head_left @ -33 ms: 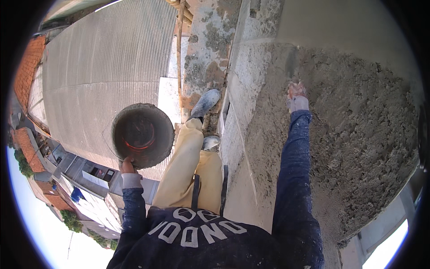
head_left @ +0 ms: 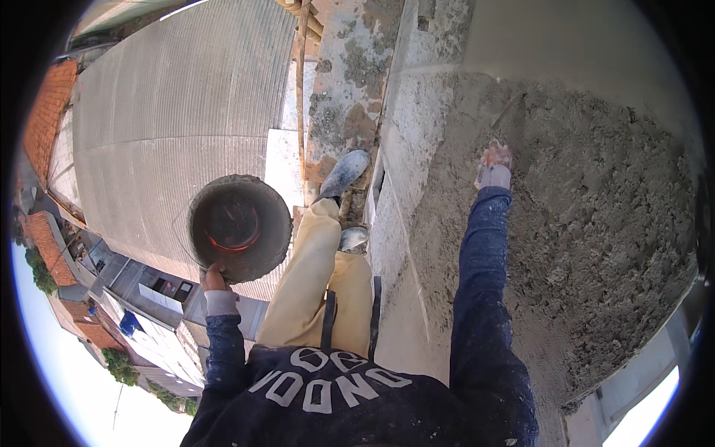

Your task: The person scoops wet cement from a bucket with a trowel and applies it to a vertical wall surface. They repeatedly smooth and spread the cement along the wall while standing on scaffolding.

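Observation:
My left hand (head_left: 214, 277) grips the near rim of a round, mortar-crusted bucket (head_left: 275, 231). The bucket's dark inside faces up, with an orange-red glow low on its wall and grey residue around it. Out to the right, my right hand (head_left: 494, 156) is closed around a trowel whose handle the fingers hide. Its thin blade (head_left: 508, 109) shows nearly edge-on, pointing away from me against the wall. Rough wet mortar (head_left: 596, 223) covers much of that wall (head_left: 573, 37), and a smoother grey surface lies beyond it.
My boots (head_left: 345, 173) stand on a narrow, mortar-splattered plank (head_left: 350, 82) along the wall. A bamboo pole (head_left: 300, 97) runs beside its left edge. Below to the left lie a corrugated roof (head_left: 186, 97) and tiled roofs (head_left: 52, 112), well under the plank.
The trowel blade has turned from upright and broader to a thin line slanting up to the right. My right hand has shifted slightly; the left hand and bucket look nearly unchanged.

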The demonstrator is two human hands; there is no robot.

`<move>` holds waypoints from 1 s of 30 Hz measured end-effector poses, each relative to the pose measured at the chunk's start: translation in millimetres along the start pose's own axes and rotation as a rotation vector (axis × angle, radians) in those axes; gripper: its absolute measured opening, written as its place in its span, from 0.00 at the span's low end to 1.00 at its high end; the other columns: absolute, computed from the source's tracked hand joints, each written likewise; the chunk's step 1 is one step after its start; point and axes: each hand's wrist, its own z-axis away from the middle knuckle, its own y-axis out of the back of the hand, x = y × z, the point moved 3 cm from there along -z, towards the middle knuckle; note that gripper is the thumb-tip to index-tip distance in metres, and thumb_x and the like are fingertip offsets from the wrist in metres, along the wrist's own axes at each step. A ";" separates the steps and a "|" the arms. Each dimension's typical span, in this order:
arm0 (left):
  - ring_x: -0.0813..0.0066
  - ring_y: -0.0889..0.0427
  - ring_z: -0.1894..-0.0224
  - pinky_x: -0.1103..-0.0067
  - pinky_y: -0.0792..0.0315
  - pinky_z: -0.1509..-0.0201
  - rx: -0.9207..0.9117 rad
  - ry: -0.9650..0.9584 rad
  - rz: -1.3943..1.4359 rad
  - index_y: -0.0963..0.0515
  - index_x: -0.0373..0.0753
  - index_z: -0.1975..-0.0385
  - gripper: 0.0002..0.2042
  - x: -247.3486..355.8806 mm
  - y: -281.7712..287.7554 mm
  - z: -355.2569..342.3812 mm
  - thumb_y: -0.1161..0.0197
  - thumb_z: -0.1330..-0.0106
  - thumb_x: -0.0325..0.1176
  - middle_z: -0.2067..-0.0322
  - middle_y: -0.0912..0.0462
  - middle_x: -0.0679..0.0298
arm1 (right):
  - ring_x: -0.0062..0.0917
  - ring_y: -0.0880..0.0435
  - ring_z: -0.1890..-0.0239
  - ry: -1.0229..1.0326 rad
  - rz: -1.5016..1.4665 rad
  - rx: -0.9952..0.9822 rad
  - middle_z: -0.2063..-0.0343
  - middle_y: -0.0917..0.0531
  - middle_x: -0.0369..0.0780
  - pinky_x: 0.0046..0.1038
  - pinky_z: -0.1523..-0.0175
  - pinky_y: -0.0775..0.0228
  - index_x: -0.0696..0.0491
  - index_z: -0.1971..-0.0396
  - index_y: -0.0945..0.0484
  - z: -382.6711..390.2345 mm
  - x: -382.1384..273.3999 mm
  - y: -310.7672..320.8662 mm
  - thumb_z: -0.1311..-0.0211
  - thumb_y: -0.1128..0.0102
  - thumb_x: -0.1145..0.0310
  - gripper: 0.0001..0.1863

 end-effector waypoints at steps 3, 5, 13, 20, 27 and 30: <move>0.71 0.25 0.76 0.75 0.28 0.71 0.007 -0.025 0.292 0.25 0.32 0.69 0.11 -1.8 1.5 -3.3 0.44 0.56 0.23 0.74 0.23 0.61 | 0.30 0.21 0.74 -0.246 -0.047 0.088 0.66 0.20 0.43 0.31 0.69 0.28 0.52 0.37 0.43 -10.5 58.0 -27.1 0.36 0.49 0.55 0.31; 0.67 0.23 0.72 0.74 0.26 0.68 0.078 0.241 0.072 0.26 0.33 0.69 0.12 -7.8 2.0 -3.9 0.46 0.56 0.23 0.72 0.23 0.59 | 0.28 0.22 0.80 -0.242 -0.010 0.051 0.70 0.19 0.45 0.33 0.77 0.32 0.53 0.39 0.42 -10.7 82.5 -41.8 0.37 0.49 0.53 0.31; 0.68 0.24 0.72 0.74 0.27 0.68 -0.009 0.133 0.158 0.27 0.33 0.70 0.10 17.3 -33.0 -17.2 0.46 0.55 0.24 0.74 0.25 0.62 | 0.36 0.18 0.61 -0.246 0.091 0.191 0.52 0.23 0.48 0.35 0.59 0.26 0.49 0.36 0.45 -86.1 84.1 -23.1 0.38 0.48 0.53 0.33; 0.71 0.24 0.72 0.77 0.27 0.66 -0.088 0.107 0.118 0.26 0.35 0.68 0.12 21.5 -43.3 -21.0 0.47 0.55 0.22 0.73 0.24 0.64 | 0.36 0.22 0.51 -0.162 0.027 0.348 0.46 0.26 0.46 0.34 0.49 0.29 0.53 0.38 0.42 -148.5 108.2 4.7 0.37 0.48 0.54 0.31; 0.71 0.25 0.78 0.78 0.29 0.73 0.022 0.103 0.111 0.24 0.33 0.69 0.11 18.8 -31.4 -19.0 0.45 0.55 0.25 0.75 0.22 0.62 | 0.41 0.32 0.41 -0.087 0.280 0.517 0.43 0.31 0.49 0.37 0.39 0.37 0.55 0.41 0.35 -112.8 119.9 16.6 0.38 0.49 0.48 0.32; 0.70 0.23 0.73 0.76 0.28 0.68 0.003 0.125 0.124 0.25 0.31 0.68 0.11 14.0 -28.3 -20.7 0.45 0.55 0.22 0.74 0.22 0.61 | 0.41 0.30 0.43 -0.165 0.490 0.565 0.45 0.28 0.48 0.38 0.40 0.36 0.54 0.41 0.36 -88.1 114.2 6.8 0.39 0.48 0.48 0.32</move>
